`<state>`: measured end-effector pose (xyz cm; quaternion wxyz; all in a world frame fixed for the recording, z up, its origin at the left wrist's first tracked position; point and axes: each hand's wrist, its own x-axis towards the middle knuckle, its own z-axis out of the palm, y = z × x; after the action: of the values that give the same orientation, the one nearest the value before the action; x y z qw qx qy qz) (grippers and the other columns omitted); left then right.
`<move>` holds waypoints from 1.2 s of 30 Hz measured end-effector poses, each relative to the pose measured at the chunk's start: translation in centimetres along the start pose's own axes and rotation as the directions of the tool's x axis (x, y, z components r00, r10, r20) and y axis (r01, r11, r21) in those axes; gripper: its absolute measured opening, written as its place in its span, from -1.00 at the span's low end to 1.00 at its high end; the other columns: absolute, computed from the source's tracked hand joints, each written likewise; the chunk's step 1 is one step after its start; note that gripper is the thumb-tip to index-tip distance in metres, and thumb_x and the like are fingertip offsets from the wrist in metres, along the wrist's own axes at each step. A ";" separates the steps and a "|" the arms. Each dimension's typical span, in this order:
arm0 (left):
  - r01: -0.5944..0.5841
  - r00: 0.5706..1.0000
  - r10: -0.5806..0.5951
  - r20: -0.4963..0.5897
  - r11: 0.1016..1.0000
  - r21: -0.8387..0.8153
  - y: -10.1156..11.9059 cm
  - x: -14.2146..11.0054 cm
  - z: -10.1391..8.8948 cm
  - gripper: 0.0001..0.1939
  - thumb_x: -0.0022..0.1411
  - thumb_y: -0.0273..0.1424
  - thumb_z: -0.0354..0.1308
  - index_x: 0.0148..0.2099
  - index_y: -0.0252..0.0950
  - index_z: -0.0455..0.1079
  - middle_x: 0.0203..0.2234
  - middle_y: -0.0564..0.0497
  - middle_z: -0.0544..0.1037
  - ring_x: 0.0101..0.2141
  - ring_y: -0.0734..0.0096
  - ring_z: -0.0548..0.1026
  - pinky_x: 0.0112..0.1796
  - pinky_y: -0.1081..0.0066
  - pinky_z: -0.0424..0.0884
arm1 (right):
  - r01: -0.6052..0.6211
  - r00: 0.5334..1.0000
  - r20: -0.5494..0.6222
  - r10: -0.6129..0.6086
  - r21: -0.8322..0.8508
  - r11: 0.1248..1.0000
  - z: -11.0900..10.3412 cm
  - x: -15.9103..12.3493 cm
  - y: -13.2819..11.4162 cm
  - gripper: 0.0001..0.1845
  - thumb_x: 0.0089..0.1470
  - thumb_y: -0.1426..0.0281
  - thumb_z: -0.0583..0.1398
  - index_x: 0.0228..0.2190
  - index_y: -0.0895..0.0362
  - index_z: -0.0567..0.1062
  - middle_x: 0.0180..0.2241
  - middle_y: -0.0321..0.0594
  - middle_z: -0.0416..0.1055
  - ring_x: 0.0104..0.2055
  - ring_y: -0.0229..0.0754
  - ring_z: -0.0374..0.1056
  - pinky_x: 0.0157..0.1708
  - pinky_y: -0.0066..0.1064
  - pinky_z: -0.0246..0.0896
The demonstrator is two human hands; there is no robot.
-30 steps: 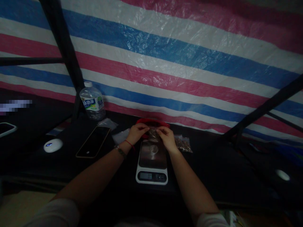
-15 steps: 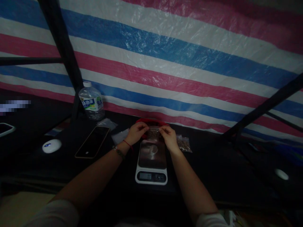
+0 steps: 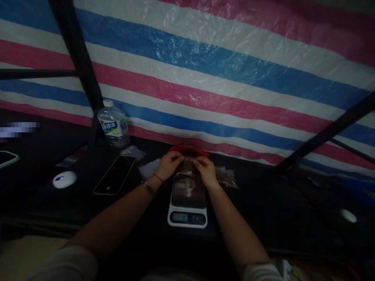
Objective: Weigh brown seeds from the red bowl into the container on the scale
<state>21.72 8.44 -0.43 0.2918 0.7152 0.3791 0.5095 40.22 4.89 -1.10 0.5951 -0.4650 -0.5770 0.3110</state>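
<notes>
Between my hands is a small clear zip bag (image 3: 188,166) with brown bits in it, held up by its top edge. My left hand (image 3: 169,164) pinches the bag's left corner, and my right hand (image 3: 206,170) pinches it on the right. Just behind the bag sits a red bowl or tray (image 3: 190,150), mostly hidden by my hands. Nearer to me lies a white kitchen scale (image 3: 187,219) with a shiny metal plate and a lit display. To the right of my right hand are filled zip bags (image 3: 227,178) of brown bits.
Left of my left hand lie flat clear bags (image 3: 149,168), a phone (image 3: 115,175) and a white rounded device (image 3: 65,179). A large clear plastic bottle (image 3: 114,127) stands behind them by a dark metal post. A striped plastic sheet (image 3: 205,89) hangs at the table's back.
My right hand has shifted slightly left along the bag's top edge, bringing my two hands a little closer together. My left hand stays at its corner.
</notes>
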 end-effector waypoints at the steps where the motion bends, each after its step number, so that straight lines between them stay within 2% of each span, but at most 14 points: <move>1: -0.010 1.000 0.010 0.010 1.000 -0.025 0.1 -0.1 0.0 -0.78 0.17 -0.27 0.14 -0.38 -0.31 0.47 -0.39 -0.01 0.55 -0.34 0.39 0.48 -0.24 0.41 0.40 | -0.003 1.000 -0.006 0.003 0.010 1.000 0.0 0.0 0.1 -0.82 -0.06 0.25 0.28 -0.49 0.12 0.52 -0.50 -0.30 0.43 -0.44 -0.23 0.33 -0.38 -0.41 0.23; 6: -0.028 0.997 0.036 0.070 0.992 -0.119 0.3 -0.3 0.3 -0.79 0.13 -0.26 0.19 -0.36 -0.32 0.47 -0.37 -0.04 0.56 -0.34 0.38 0.50 -0.27 0.41 0.42 | -0.001 1.000 -0.023 0.001 0.015 1.000 0.1 0.0 0.4 -0.82 -0.05 0.24 0.28 -0.49 0.11 0.53 -0.48 -0.29 0.44 -0.41 -0.22 0.35 -0.35 -0.40 0.26; 14: -0.069 0.991 0.078 0.105 0.994 -0.084 0.3 -0.4 0.4 -0.83 0.16 -0.31 0.16 -0.35 -0.31 0.47 -0.36 -0.05 0.56 -0.32 0.38 0.51 -0.24 0.40 0.43 | 0.086 0.996 0.031 -0.083 -0.139 0.987 0.1 -0.2 -0.5 -0.84 -0.05 0.26 0.26 -0.48 0.11 0.53 -0.43 -0.24 0.46 -0.34 -0.18 0.38 -0.27 -0.36 0.29; 21: -0.124 0.984 0.127 0.125 0.992 -0.027 0.5 -0.3 0.4 -0.90 0.14 -0.42 0.14 -0.39 -0.32 0.45 -0.40 -0.03 0.55 -0.35 0.40 0.49 -0.27 0.42 0.39 | 0.158 0.984 0.105 -0.145 -0.135 0.978 0.4 -0.3 -0.6 -0.89 -0.04 0.32 0.26 -0.48 0.10 0.53 -0.41 -0.23 0.47 -0.30 -0.18 0.38 -0.25 -0.36 0.27; 28: -0.148 0.969 0.149 0.195 0.989 -0.020 1.0 -0.3 0.3 -0.90 0.13 -0.41 0.16 -0.40 -0.31 0.45 -0.42 -0.02 0.54 -0.35 0.40 0.49 -0.28 0.42 0.39 | 0.203 0.974 0.137 -0.178 -0.194 0.960 0.3 -0.3 -0.5 -0.89 -0.01 0.33 0.25 -0.50 0.09 0.53 -0.44 -0.22 0.47 -0.32 -0.17 0.38 -0.26 -0.34 0.28; 36: -0.190 0.960 0.193 0.201 0.981 -0.035 1.2 -0.5 0.3 -0.88 0.15 -0.39 0.16 -0.38 -0.31 0.46 -0.39 -0.04 0.56 -0.32 0.38 0.51 -0.23 0.40 0.41 | 0.260 0.959 0.177 -0.222 -0.237 0.936 0.3 -0.5 -1.5 -0.89 -0.01 0.33 0.26 -0.50 0.05 0.58 -0.44 -0.23 0.50 -0.31 -0.15 0.40 -0.26 -0.31 0.31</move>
<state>22.22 7.36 0.24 0.2838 0.7946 0.2725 0.4624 39.57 3.95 0.07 0.5191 -0.4397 -0.7076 0.1913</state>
